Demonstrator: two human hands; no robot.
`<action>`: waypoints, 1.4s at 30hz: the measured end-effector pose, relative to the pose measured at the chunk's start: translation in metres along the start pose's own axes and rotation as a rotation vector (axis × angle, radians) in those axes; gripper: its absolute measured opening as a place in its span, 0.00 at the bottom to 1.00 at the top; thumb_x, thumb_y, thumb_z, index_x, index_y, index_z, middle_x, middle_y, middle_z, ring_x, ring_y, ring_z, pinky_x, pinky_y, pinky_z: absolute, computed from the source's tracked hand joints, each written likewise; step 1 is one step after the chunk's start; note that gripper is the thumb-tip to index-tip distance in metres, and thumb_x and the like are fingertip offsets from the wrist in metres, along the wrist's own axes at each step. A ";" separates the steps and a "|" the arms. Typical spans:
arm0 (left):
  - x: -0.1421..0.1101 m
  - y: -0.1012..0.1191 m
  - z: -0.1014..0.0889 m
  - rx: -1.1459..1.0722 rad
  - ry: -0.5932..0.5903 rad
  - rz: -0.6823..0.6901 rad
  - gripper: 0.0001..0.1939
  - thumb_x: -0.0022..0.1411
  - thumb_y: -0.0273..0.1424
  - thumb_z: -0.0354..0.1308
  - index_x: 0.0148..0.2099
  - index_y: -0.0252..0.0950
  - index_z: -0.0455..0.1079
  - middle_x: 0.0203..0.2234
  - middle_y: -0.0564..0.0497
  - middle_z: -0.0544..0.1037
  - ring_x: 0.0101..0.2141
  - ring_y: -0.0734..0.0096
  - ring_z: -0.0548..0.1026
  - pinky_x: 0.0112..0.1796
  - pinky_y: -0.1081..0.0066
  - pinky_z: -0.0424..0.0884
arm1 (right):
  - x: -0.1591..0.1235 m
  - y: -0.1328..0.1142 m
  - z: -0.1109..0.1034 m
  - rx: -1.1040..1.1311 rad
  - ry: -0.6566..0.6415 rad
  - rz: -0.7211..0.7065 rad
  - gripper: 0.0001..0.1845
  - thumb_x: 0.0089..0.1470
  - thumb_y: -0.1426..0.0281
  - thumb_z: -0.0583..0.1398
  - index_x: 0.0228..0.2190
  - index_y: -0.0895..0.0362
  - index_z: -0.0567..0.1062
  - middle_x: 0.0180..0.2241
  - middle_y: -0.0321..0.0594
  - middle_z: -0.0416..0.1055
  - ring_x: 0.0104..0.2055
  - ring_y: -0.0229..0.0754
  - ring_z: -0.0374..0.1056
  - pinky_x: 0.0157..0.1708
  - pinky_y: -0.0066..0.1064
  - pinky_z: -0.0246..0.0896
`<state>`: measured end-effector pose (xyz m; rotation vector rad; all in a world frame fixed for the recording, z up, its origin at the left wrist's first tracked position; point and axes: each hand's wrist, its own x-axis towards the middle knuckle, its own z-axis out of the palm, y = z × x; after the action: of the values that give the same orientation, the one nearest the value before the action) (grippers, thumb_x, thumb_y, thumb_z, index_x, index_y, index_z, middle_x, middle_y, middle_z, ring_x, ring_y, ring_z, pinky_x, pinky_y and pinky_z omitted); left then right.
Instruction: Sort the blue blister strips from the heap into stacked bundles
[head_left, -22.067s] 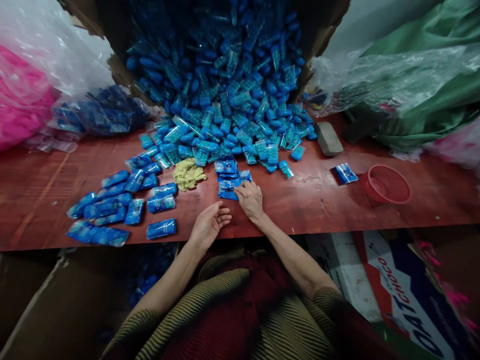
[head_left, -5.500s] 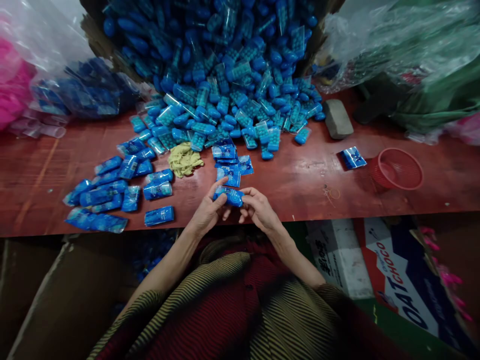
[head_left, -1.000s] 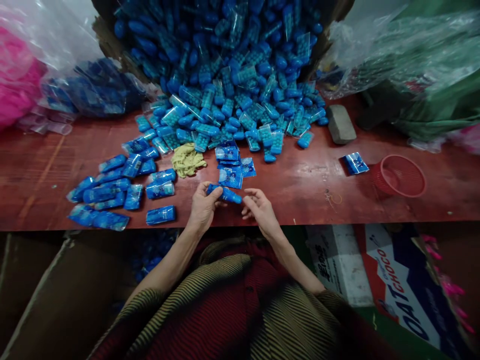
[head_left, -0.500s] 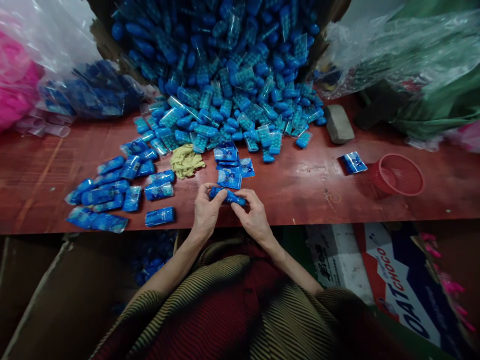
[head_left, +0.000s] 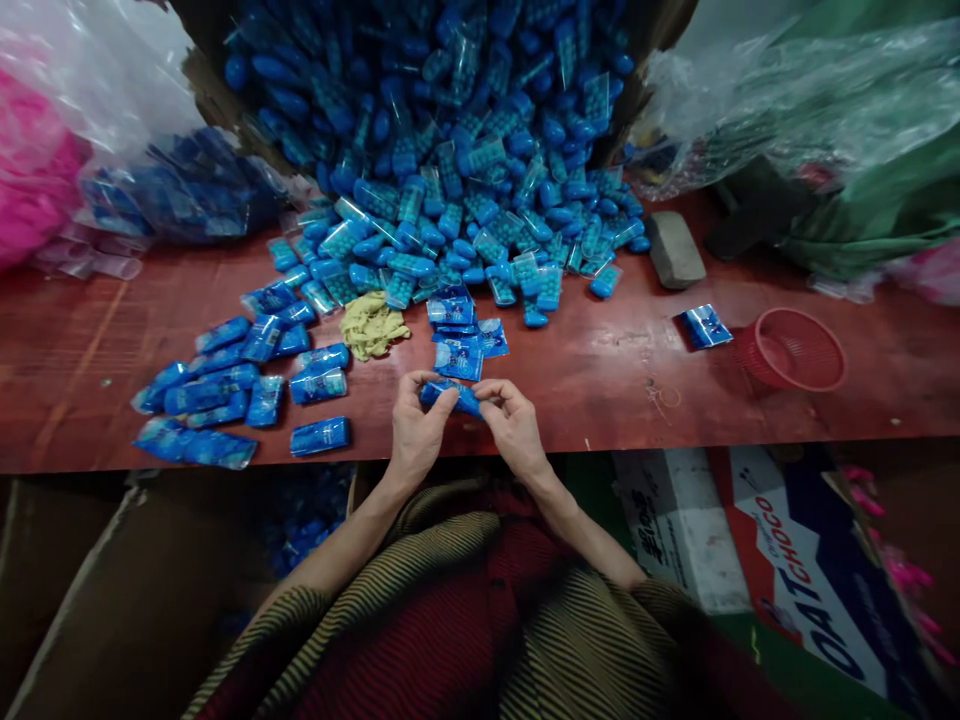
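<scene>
Both my hands hold one small blue wrapped tube (head_left: pixel 459 397) above the front of the table. My left hand (head_left: pixel 420 425) is closed round its left part, thumb on top. At its right end the fingers of my right hand (head_left: pixel 515 425) pinch the blue wrapping. Just beyond my fingers lie several flat blue printed wrappers (head_left: pixel 459 357), overlapping. To the left are several wrapped blue tubes (head_left: pixel 217 388), with a single one (head_left: pixel 320 436) near the table edge. A crumpled yellow cloth (head_left: pixel 373 325) rests behind my left hand.
A large heap of clear tubes with blue caps and beads (head_left: pixel 450 200) spills from a box at the back. A grey block (head_left: pixel 676 250), a blue packet (head_left: pixel 705 326) and a red basket (head_left: pixel 796 350) stand right. Plastic bags (head_left: pixel 180 190) crowd the back left. Cartons (head_left: pixel 799 570) lie below the table.
My right hand's fingers have shifted to the end of the blue tube and now pinch the wrapping there. My left hand keeps its hold, turned slightly.
</scene>
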<state>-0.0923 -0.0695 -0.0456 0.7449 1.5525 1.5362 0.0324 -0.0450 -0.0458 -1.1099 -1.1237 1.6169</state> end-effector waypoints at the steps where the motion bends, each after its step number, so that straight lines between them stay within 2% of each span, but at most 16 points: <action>1: 0.000 0.001 0.000 -0.040 -0.001 -0.012 0.15 0.49 0.35 0.63 0.37 0.37 0.63 0.27 0.57 0.70 0.27 0.77 0.70 0.31 0.74 0.70 | 0.000 0.000 -0.001 0.016 -0.010 0.014 0.06 0.46 0.68 0.60 0.29 0.55 0.70 0.33 0.35 0.68 0.32 0.36 0.66 0.30 0.30 0.71; 5: 0.005 0.005 -0.002 -0.222 -0.037 -0.141 0.18 0.45 0.35 0.66 0.35 0.37 0.61 0.24 0.58 0.71 0.23 0.80 0.69 0.27 0.77 0.68 | -0.002 -0.001 -0.003 0.193 -0.087 0.168 0.14 0.46 0.67 0.61 0.37 0.54 0.69 0.38 0.36 0.69 0.31 0.34 0.68 0.29 0.32 0.72; 7: 0.008 0.005 -0.004 -0.258 -0.009 -0.191 0.19 0.43 0.34 0.67 0.35 0.37 0.61 0.24 0.58 0.71 0.23 0.80 0.69 0.26 0.77 0.68 | -0.004 -0.002 -0.004 0.250 -0.076 0.208 0.16 0.46 0.65 0.62 0.39 0.53 0.68 0.40 0.36 0.68 0.32 0.35 0.68 0.26 0.31 0.72; 10: 0.010 0.006 -0.003 -0.314 0.087 -0.206 0.21 0.41 0.34 0.68 0.35 0.37 0.61 0.24 0.60 0.69 0.23 0.81 0.69 0.27 0.77 0.68 | -0.005 0.001 -0.004 0.243 -0.085 0.222 0.19 0.45 0.65 0.64 0.39 0.53 0.67 0.36 0.35 0.67 0.33 0.35 0.69 0.25 0.28 0.72; 13: 0.009 0.007 0.000 -0.380 0.090 -0.234 0.24 0.39 0.33 0.69 0.38 0.39 0.61 0.26 0.60 0.71 0.24 0.80 0.70 0.28 0.76 0.68 | -0.004 0.008 -0.002 0.164 -0.147 0.217 0.18 0.46 0.64 0.63 0.38 0.54 0.66 0.32 0.34 0.69 0.32 0.35 0.70 0.25 0.28 0.72; 15: 0.008 0.008 0.003 -0.411 0.060 -0.263 0.25 0.40 0.34 0.69 0.40 0.39 0.62 0.28 0.59 0.72 0.26 0.79 0.72 0.30 0.75 0.68 | -0.003 0.014 -0.001 0.036 -0.097 0.118 0.15 0.48 0.64 0.62 0.38 0.54 0.67 0.33 0.34 0.69 0.32 0.36 0.70 0.28 0.30 0.72; 18: 0.006 0.010 0.004 -0.425 0.018 -0.317 0.23 0.41 0.36 0.70 0.38 0.37 0.64 0.28 0.57 0.74 0.28 0.77 0.74 0.33 0.73 0.69 | -0.004 0.018 0.000 -0.293 0.019 -0.177 0.10 0.53 0.67 0.58 0.39 0.54 0.69 0.36 0.38 0.71 0.37 0.39 0.69 0.38 0.35 0.71; 21: 0.006 0.010 0.005 -0.427 -0.037 -0.381 0.22 0.39 0.38 0.70 0.34 0.33 0.66 0.25 0.55 0.75 0.27 0.74 0.75 0.33 0.72 0.68 | -0.008 0.016 0.001 -0.552 0.015 -0.454 0.09 0.56 0.71 0.55 0.39 0.54 0.71 0.39 0.43 0.71 0.43 0.43 0.68 0.45 0.38 0.67; 23: 0.007 0.010 0.004 -0.433 -0.087 -0.409 0.22 0.40 0.39 0.70 0.33 0.32 0.68 0.25 0.53 0.77 0.28 0.72 0.75 0.33 0.72 0.68 | -0.010 0.014 0.001 -0.627 -0.018 -0.545 0.10 0.57 0.72 0.53 0.39 0.53 0.72 0.39 0.44 0.71 0.45 0.44 0.68 0.47 0.39 0.66; 26: 0.008 0.011 0.001 -0.441 -0.140 -0.459 0.21 0.41 0.37 0.70 0.36 0.33 0.69 0.26 0.51 0.78 0.28 0.72 0.76 0.32 0.72 0.69 | -0.010 0.013 -0.001 -0.638 -0.067 -0.583 0.09 0.57 0.72 0.55 0.39 0.53 0.72 0.40 0.44 0.72 0.45 0.45 0.68 0.47 0.41 0.65; 28: 0.009 0.012 -0.002 -0.450 -0.177 -0.491 0.20 0.42 0.35 0.70 0.37 0.33 0.69 0.27 0.50 0.79 0.27 0.72 0.75 0.30 0.72 0.70 | -0.008 0.015 -0.003 -0.568 -0.070 -0.550 0.09 0.56 0.70 0.57 0.40 0.53 0.72 0.40 0.43 0.72 0.44 0.44 0.68 0.46 0.39 0.65; 33: 0.010 0.013 -0.006 -0.487 -0.251 -0.455 0.16 0.43 0.33 0.69 0.35 0.34 0.71 0.27 0.51 0.79 0.26 0.74 0.75 0.29 0.74 0.71 | -0.008 0.021 -0.004 -0.343 -0.072 -0.320 0.11 0.51 0.65 0.62 0.39 0.53 0.71 0.38 0.38 0.73 0.40 0.41 0.70 0.43 0.36 0.67; 36: 0.010 0.011 -0.005 -0.491 -0.312 -0.477 0.16 0.44 0.33 0.69 0.36 0.34 0.73 0.28 0.50 0.79 0.29 0.70 0.76 0.31 0.72 0.72 | -0.008 0.022 -0.002 -0.135 -0.038 -0.259 0.17 0.48 0.66 0.63 0.42 0.52 0.69 0.38 0.38 0.72 0.41 0.41 0.70 0.44 0.36 0.66; 38: 0.011 0.009 -0.004 -0.500 -0.340 -0.497 0.17 0.45 0.33 0.68 0.39 0.36 0.73 0.29 0.50 0.79 0.31 0.68 0.77 0.33 0.70 0.73 | -0.007 0.020 0.000 -0.019 0.010 -0.228 0.21 0.46 0.67 0.64 0.43 0.52 0.67 0.35 0.36 0.71 0.39 0.39 0.69 0.42 0.35 0.67; 42: 0.013 0.009 -0.007 -0.502 -0.387 -0.481 0.20 0.46 0.33 0.67 0.43 0.37 0.72 0.32 0.49 0.79 0.34 0.66 0.77 0.39 0.67 0.73 | -0.002 0.017 -0.001 0.014 0.026 -0.145 0.23 0.44 0.67 0.64 0.42 0.52 0.65 0.28 0.31 0.67 0.34 0.37 0.68 0.39 0.32 0.66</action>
<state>-0.1057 -0.0610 -0.0392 0.3197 0.9142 1.2478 0.0316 -0.0510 -0.0615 -1.0139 -1.1468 1.4915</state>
